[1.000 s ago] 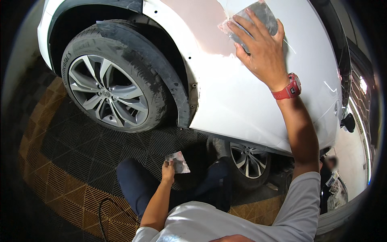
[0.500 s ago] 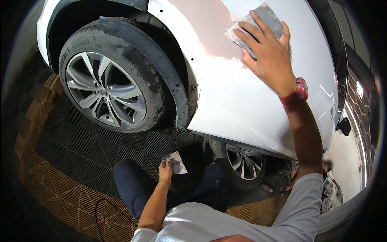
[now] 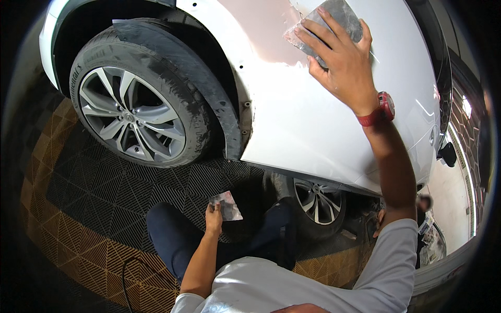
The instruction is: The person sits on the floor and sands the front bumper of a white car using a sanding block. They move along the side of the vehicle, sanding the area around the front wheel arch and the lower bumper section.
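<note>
My right hand (image 3: 342,68), with a red watch at the wrist, presses a flat grey filler spreader (image 3: 339,18) against the white car panel (image 3: 313,130). The fingers lie across its face, and the thumb is at its lower edge. Pinkish smears mark the spreader's left edge. A beige-pink filler patch (image 3: 261,26) covers the panel beside it, above the wheel arch. Low over my lap, my left hand (image 3: 213,218) pinches a smaller grey filler spreader (image 3: 227,206) with pinkish smears. Part of that hand's grip is hidden.
A large tyre and alloy wheel (image 3: 130,117) stand at left under a loose dark arch trim (image 3: 182,73). Another wheel (image 3: 318,201) shows beyond the sill. Another person's hand (image 3: 380,221) is at lower right. A dark cable (image 3: 125,281) lies on the tiled floor (image 3: 99,208).
My right hand and its spreader have shifted slightly up and left in view, as has the car. My left hand still holds its spreader, nearly unmoved.
</note>
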`<action>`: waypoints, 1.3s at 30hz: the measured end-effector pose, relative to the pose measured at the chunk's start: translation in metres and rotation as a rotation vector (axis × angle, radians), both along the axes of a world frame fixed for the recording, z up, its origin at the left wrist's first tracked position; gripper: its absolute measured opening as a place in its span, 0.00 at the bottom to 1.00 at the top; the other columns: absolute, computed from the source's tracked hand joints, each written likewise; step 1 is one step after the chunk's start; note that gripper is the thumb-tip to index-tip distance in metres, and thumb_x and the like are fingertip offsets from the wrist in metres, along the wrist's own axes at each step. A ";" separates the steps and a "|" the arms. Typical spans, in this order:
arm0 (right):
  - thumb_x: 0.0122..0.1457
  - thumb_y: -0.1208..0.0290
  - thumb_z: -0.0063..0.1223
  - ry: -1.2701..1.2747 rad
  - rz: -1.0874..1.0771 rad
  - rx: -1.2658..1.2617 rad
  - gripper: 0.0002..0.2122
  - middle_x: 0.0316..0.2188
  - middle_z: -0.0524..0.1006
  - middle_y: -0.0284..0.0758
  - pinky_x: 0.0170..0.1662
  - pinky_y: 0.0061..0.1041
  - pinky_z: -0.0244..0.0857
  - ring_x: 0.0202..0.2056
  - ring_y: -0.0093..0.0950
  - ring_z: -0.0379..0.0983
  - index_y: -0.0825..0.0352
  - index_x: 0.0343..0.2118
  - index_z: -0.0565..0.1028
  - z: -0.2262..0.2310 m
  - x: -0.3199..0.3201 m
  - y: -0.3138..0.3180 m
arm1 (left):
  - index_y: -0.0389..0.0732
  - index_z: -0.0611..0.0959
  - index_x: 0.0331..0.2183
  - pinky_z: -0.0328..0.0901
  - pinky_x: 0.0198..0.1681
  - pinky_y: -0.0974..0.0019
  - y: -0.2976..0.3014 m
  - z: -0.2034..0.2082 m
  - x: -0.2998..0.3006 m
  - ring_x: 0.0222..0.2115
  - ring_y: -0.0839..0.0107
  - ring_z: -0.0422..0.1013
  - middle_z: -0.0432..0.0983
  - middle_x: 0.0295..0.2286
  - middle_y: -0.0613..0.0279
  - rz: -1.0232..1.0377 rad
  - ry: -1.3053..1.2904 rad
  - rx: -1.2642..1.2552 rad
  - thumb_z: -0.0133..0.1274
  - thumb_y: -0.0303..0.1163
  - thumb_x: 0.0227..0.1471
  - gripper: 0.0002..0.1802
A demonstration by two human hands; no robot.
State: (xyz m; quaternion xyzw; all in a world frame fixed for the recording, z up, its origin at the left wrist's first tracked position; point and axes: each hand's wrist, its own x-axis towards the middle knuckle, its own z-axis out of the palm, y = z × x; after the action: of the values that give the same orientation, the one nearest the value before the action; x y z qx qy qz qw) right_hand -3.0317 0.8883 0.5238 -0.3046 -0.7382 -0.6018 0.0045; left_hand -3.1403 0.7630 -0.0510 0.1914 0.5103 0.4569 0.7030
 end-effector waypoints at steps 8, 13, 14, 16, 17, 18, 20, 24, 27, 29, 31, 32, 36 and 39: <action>0.58 0.62 0.60 0.152 0.067 -0.076 0.23 0.63 0.69 0.17 0.66 0.62 0.37 0.70 0.25 0.53 0.43 0.59 0.75 -0.043 0.025 0.001 | 0.30 0.61 0.65 0.53 0.66 0.56 -0.002 -0.004 -0.006 0.65 0.54 0.59 0.63 0.63 0.43 -0.011 -0.036 0.043 0.53 0.46 0.65 0.39; 0.58 0.62 0.60 0.207 0.060 -0.097 0.23 0.62 0.69 0.19 0.66 0.63 0.35 0.71 0.27 0.52 0.45 0.58 0.76 -0.073 0.045 0.000 | 0.30 0.63 0.65 0.54 0.66 0.56 -0.003 0.001 -0.007 0.63 0.55 0.61 0.65 0.61 0.46 -0.019 -0.019 0.061 0.52 0.43 0.66 0.36; 0.58 0.62 0.60 0.216 0.054 -0.102 0.22 0.62 0.69 0.19 0.66 0.63 0.34 0.71 0.27 0.52 0.46 0.58 0.76 -0.077 0.047 -0.002 | 0.30 0.62 0.64 0.54 0.66 0.56 -0.002 -0.001 -0.006 0.63 0.55 0.61 0.66 0.61 0.46 -0.015 -0.036 0.065 0.52 0.43 0.66 0.36; 0.58 0.63 0.60 0.224 0.036 -0.111 0.23 0.62 0.69 0.19 0.66 0.64 0.32 0.71 0.27 0.52 0.46 0.58 0.76 -0.082 0.051 -0.007 | 0.30 0.62 0.64 0.54 0.66 0.56 -0.003 -0.005 -0.005 0.63 0.55 0.61 0.66 0.61 0.47 -0.008 -0.069 0.074 0.52 0.42 0.66 0.36; 0.58 0.63 0.60 0.222 0.035 -0.120 0.23 0.62 0.70 0.20 0.66 0.63 0.32 0.71 0.27 0.53 0.46 0.58 0.76 -0.082 0.053 -0.010 | 0.30 0.64 0.64 0.56 0.64 0.57 -0.003 -0.007 -0.004 0.61 0.55 0.64 0.68 0.59 0.46 0.009 -0.053 0.098 0.51 0.43 0.67 0.34; 0.58 0.63 0.60 0.219 0.032 -0.128 0.23 0.62 0.70 0.20 0.67 0.63 0.32 0.71 0.27 0.53 0.46 0.58 0.76 -0.082 0.053 -0.012 | 0.30 0.66 0.63 0.58 0.63 0.58 -0.003 -0.009 -0.002 0.59 0.55 0.66 0.70 0.58 0.44 0.025 -0.038 0.122 0.50 0.44 0.67 0.33; 0.58 0.63 0.59 0.248 0.091 -0.094 0.23 0.62 0.70 0.20 0.67 0.62 0.32 0.70 0.27 0.55 0.45 0.58 0.76 -0.074 0.047 -0.021 | 0.31 0.67 0.62 0.61 0.61 0.60 -0.002 -0.011 0.001 0.57 0.55 0.69 0.71 0.56 0.43 0.032 -0.013 0.140 0.48 0.44 0.68 0.32; 0.58 0.62 0.57 0.285 0.152 -0.003 0.22 0.62 0.71 0.21 0.68 0.59 0.32 0.69 0.25 0.58 0.43 0.57 0.77 -0.030 0.009 -0.021 | 0.30 0.61 0.66 0.56 0.65 0.57 -0.005 -0.001 -0.002 0.63 0.53 0.62 0.65 0.62 0.42 -0.030 0.055 0.026 0.50 0.43 0.67 0.37; 0.60 0.62 0.56 0.178 0.134 0.057 0.22 0.62 0.71 0.21 0.67 0.61 0.34 0.68 0.24 0.59 0.42 0.58 0.76 0.003 -0.011 -0.004 | 0.30 0.57 0.67 0.55 0.66 0.55 -0.005 0.025 -0.008 0.66 0.51 0.57 0.60 0.64 0.41 -0.072 0.078 -0.013 0.52 0.45 0.66 0.41; 0.57 0.62 0.55 0.193 0.116 0.005 0.20 0.59 0.72 0.28 0.65 0.65 0.39 0.67 0.30 0.60 0.53 0.54 0.78 0.017 -0.044 -0.016 | 0.30 0.57 0.67 0.55 0.66 0.53 -0.006 0.026 -0.011 0.66 0.50 0.57 0.60 0.65 0.39 -0.064 0.082 -0.007 0.53 0.48 0.65 0.43; 0.57 0.62 0.55 0.165 0.102 -0.008 0.19 0.58 0.73 0.32 0.63 0.66 0.43 0.65 0.33 0.62 0.57 0.51 0.79 0.023 -0.054 -0.014 | 0.31 0.57 0.67 0.56 0.65 0.52 -0.005 0.009 -0.010 0.66 0.50 0.58 0.60 0.64 0.38 -0.039 0.085 0.001 0.54 0.51 0.64 0.45; 0.57 0.62 0.55 0.159 0.087 -0.023 0.19 0.58 0.73 0.32 0.63 0.66 0.43 0.65 0.33 0.63 0.57 0.52 0.79 0.023 -0.054 -0.012 | 0.31 0.57 0.67 0.56 0.65 0.52 -0.005 -0.001 -0.009 0.66 0.50 0.58 0.60 0.64 0.38 -0.029 0.046 0.026 0.54 0.52 0.63 0.46; 0.59 0.61 0.55 0.101 0.064 0.006 0.20 0.60 0.72 0.25 0.65 0.63 0.39 0.67 0.27 0.60 0.47 0.56 0.77 0.009 -0.025 0.003 | 0.32 0.58 0.67 0.56 0.65 0.51 -0.005 -0.001 -0.007 0.66 0.49 0.58 0.60 0.64 0.39 -0.048 0.009 0.073 0.54 0.53 0.63 0.45; 0.60 0.61 0.55 0.092 0.060 -0.010 0.21 0.61 0.72 0.20 0.66 0.64 0.38 0.68 0.24 0.58 0.43 0.58 0.76 -0.013 -0.002 0.006 | 0.32 0.58 0.67 0.56 0.66 0.51 -0.006 0.020 -0.010 0.65 0.49 0.58 0.62 0.64 0.41 -0.068 0.026 0.045 0.52 0.51 0.65 0.43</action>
State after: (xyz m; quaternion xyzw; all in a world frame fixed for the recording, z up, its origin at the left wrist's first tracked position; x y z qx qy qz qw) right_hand -3.0339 0.8945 0.5106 -0.3096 -0.7489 -0.5833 0.0548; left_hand -3.1508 0.7572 -0.0305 0.2303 0.5023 0.4418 0.7067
